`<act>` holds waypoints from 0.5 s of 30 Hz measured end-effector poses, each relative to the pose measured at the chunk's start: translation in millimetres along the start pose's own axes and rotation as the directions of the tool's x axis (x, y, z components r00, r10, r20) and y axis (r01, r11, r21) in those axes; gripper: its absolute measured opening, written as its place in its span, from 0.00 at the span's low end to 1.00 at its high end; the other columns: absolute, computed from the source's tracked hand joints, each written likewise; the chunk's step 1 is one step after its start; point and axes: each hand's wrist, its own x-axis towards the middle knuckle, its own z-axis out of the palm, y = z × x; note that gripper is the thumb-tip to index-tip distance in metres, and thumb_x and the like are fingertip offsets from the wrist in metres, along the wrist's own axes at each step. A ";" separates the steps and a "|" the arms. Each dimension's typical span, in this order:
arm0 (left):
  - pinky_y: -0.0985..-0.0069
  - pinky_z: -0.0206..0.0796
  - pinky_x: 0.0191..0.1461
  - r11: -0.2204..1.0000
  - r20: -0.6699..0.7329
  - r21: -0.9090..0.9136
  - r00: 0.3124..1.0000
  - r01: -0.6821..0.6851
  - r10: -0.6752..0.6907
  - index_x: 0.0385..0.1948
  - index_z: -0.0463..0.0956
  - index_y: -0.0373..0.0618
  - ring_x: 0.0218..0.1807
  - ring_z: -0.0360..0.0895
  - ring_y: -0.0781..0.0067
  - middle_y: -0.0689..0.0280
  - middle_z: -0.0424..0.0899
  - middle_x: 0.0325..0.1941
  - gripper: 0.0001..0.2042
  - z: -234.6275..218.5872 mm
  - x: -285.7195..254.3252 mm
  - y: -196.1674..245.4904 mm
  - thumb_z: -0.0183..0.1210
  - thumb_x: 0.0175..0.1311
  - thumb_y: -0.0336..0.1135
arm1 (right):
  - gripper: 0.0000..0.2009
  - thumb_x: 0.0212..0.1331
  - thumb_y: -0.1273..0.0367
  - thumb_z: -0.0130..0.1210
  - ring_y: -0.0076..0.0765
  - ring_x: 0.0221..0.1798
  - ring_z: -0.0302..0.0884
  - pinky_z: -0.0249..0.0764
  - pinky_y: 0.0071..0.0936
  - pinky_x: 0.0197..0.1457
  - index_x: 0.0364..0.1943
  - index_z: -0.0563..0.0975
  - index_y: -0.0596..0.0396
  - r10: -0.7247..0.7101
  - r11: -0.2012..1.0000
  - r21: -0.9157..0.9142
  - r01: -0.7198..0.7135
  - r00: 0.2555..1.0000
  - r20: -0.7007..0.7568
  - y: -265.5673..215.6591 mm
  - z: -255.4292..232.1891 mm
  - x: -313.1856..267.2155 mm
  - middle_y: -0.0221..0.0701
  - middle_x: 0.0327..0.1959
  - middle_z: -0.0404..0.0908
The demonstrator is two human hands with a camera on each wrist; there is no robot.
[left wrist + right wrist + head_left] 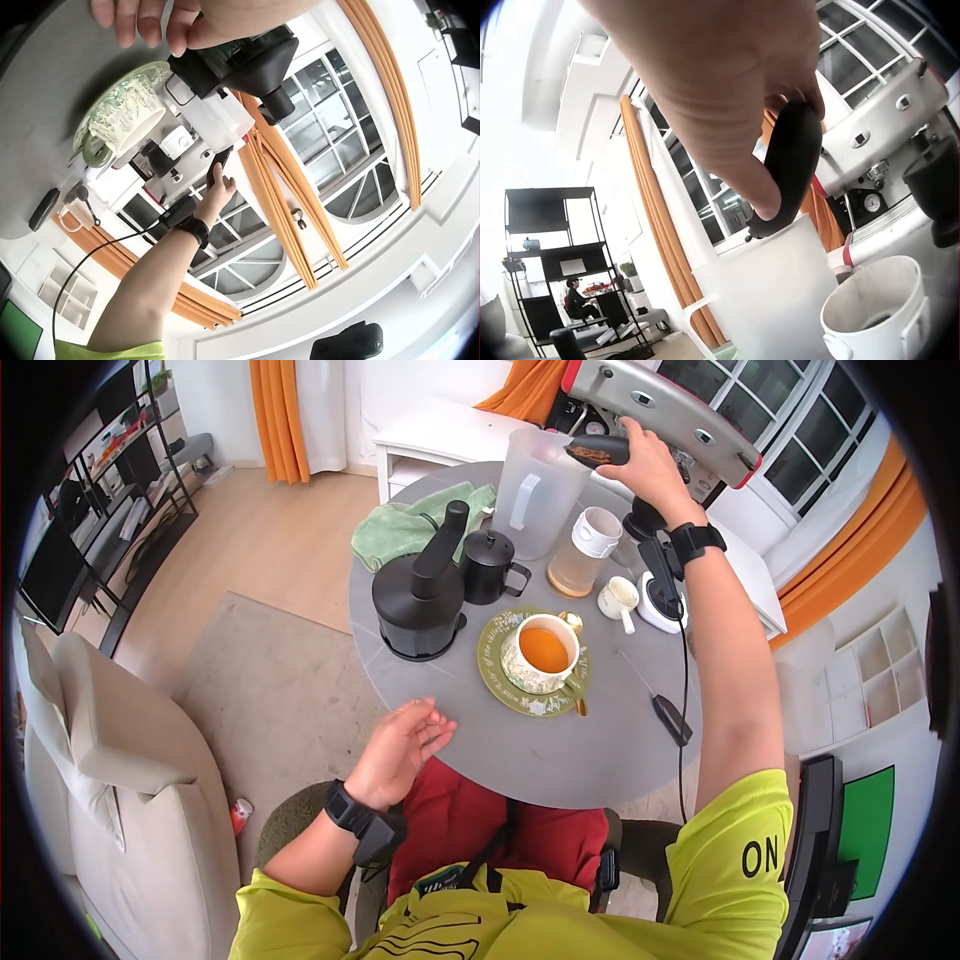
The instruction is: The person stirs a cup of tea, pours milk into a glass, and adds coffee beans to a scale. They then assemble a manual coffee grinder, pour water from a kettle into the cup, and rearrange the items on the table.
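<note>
My right hand (pixel 655 472) grips a black rounded object (pixel 795 161) at the top of a translucent pitcher (pixel 535 495); what lies inside the pitcher cannot be made out. Above the table's near left edge, my left hand (pixel 400 750) holds nothing, its fingers loosely bent. Between the hands, a patterned cup (pixel 524 672) of orange-brown liquid stands on a green saucer (pixel 492 672). A glass with a white top band (pixel 597 532) and a small white cup with a handle (pixel 620 596) stand right of the pitcher.
On the grey round table (pixel 540 765) are a black kettle-like device (pixel 415 605), a small black pot (pixel 487 567), a green cloth (pixel 395 530) and a black-handled tool (pixel 670 718). A silver machine (pixel 665 410) stands behind. A black cable hangs from the right wrist.
</note>
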 end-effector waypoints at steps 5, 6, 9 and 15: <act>0.73 0.64 0.58 1.000 0.016 -0.004 1.000 0.002 -0.002 0.29 0.70 0.48 0.45 0.76 0.73 0.70 0.76 0.33 0.09 0.7 -0.1 -0.1 0.51 0.70 0.38 | 0.42 0.40 0.65 0.70 0.50 0.57 0.70 0.70 0.40 0.60 0.64 0.62 0.53 -0.148 0.973 -0.186 0.136 0.988 -0.050 -17.6 2.2 -1.5 0.46 0.52 0.73; 0.73 0.64 0.58 1.000 0.019 0.002 1.000 0.003 -0.003 0.28 0.70 0.48 0.45 0.76 0.73 0.70 0.76 0.33 0.09 0.9 0.1 -0.1 0.51 0.70 0.38 | 0.42 0.40 0.66 0.70 0.50 0.57 0.70 0.70 0.40 0.60 0.64 0.62 0.53 -0.197 0.960 -0.216 0.180 0.979 -0.060 -17.6 3.8 -0.8 0.45 0.51 0.73; 0.73 0.64 0.58 1.000 0.021 0.006 1.000 0.007 -0.007 0.29 0.70 0.48 0.45 0.76 0.73 0.70 0.76 0.33 0.09 0.8 0.4 -0.9 0.50 0.70 0.37 | 0.42 0.40 0.68 0.70 0.49 0.57 0.70 0.70 0.39 0.60 0.64 0.62 0.53 -0.300 0.921 -0.285 0.264 0.949 -0.091 -16.0 8.5 -0.8 0.43 0.51 0.73; 0.73 0.65 0.59 1.000 0.018 0.006 1.000 0.006 -0.006 0.29 0.70 0.47 0.46 0.76 0.73 0.70 0.75 0.33 0.09 0.5 0.5 -1.4 0.50 0.70 0.37 | 0.41 0.41 0.67 0.69 0.49 0.58 0.69 0.70 0.40 0.60 0.64 0.62 0.53 -0.270 0.946 -0.231 0.230 0.949 -0.163 -15.4 -0.4 -13.7 0.43 0.52 0.72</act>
